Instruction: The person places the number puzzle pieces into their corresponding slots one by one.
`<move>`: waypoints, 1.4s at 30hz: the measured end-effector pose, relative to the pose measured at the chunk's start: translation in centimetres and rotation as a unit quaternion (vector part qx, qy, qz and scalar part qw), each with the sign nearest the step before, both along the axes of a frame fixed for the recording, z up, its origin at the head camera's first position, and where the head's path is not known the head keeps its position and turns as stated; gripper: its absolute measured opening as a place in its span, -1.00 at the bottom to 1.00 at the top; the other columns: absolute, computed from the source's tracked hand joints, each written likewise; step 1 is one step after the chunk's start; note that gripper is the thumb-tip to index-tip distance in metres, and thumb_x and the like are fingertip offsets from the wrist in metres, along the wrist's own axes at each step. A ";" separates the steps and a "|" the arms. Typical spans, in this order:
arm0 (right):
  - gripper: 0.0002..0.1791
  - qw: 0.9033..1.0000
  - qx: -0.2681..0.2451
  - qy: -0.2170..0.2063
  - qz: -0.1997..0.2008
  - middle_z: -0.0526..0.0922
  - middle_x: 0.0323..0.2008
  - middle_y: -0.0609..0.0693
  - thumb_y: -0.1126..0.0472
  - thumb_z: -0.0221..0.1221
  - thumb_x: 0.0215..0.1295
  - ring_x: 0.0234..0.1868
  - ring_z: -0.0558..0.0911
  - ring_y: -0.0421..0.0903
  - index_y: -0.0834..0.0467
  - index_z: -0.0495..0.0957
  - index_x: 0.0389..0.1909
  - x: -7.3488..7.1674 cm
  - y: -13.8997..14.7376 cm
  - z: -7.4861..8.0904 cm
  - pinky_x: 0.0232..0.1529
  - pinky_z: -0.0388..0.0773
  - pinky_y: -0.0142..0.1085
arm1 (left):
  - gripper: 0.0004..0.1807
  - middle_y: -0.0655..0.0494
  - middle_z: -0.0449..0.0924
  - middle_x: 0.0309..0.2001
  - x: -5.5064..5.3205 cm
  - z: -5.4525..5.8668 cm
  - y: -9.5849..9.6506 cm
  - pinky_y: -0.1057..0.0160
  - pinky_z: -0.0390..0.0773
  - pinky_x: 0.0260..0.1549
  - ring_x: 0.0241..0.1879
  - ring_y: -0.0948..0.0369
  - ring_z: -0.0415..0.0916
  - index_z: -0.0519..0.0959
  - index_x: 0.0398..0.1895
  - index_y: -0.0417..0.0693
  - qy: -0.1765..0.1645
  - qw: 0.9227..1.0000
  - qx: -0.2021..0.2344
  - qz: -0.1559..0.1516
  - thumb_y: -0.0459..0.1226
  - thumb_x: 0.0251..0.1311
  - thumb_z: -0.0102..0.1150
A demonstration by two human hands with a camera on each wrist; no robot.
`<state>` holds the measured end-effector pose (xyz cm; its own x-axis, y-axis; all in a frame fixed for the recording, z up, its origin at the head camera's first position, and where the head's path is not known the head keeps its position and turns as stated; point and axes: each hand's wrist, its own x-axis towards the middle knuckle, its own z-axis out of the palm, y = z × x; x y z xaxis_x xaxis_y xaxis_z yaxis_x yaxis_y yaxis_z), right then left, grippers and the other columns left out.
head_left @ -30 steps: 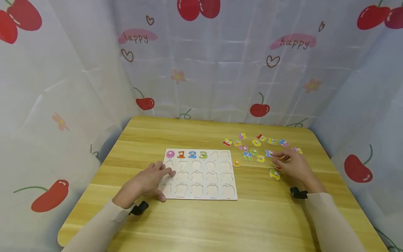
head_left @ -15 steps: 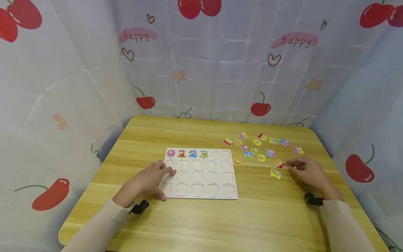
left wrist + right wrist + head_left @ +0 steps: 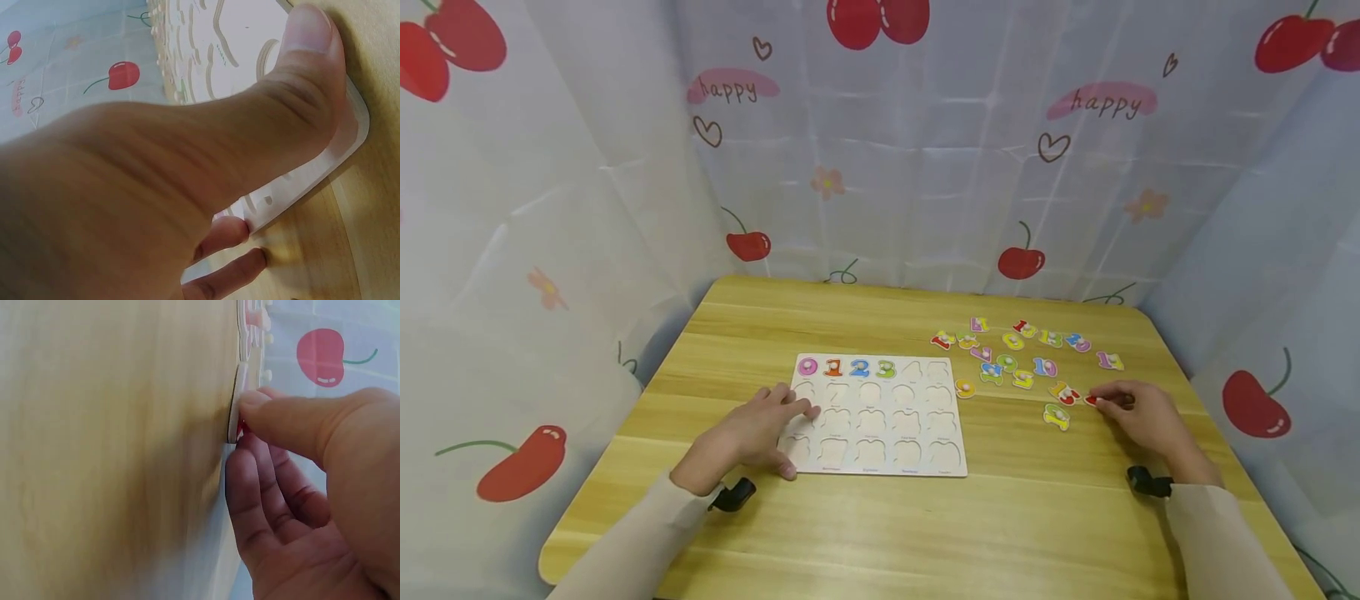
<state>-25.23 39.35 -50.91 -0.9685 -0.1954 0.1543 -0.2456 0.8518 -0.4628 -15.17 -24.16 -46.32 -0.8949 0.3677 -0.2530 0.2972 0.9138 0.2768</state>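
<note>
My left hand (image 3: 748, 429) rests on the left edge of a white number puzzle board (image 3: 925, 429), fingers spread; in the left wrist view its thumb (image 3: 309, 56) lies over one corner. Along the board's top row sit pieces running from the purple 0 (image 3: 807, 367) to the green 3 (image 3: 886, 368); the other recesses are bare. To the right, my right hand (image 3: 1150, 421) pinches a red puzzle piece (image 3: 1091, 400) between thumb and fingers, low over the table. Its number is hidden. Beside it lies the 15 piece (image 3: 1064, 393), with a yellow-green piece (image 3: 1057, 417) nearer the front.
Several loose number pieces are scattered right of the board, among them a blue and purple 10 (image 3: 1045, 367), an orange one (image 3: 965, 388) by the board's edge and a purple one (image 3: 1109, 360) farthest right. A cherry-patterned curtain (image 3: 880, 208) stands behind the wooden table (image 3: 880, 533).
My right hand has moved right, away from the 15 piece, to the red piece, which now shows at its fingertips. The left hand stays on the board.
</note>
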 end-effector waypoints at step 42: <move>-0.84 0.989 -0.087 0.053 0.111 0.90 -0.07 0.11 0.11 0.58 0.52 -0.16 0.93 0.05 0.11 0.87 -0.09 -4.0 -18.7 1.5 -0.12 0.79 -0.25 | 0.04 -0.10 0.51 0.39 0.1 0.2 0.1 -0.13 0.68 0.13 0.18 -0.06 0.43 0.63 0.57 0.11 0.002 1.000 0.002 -0.002 0.01 -0.04 0.94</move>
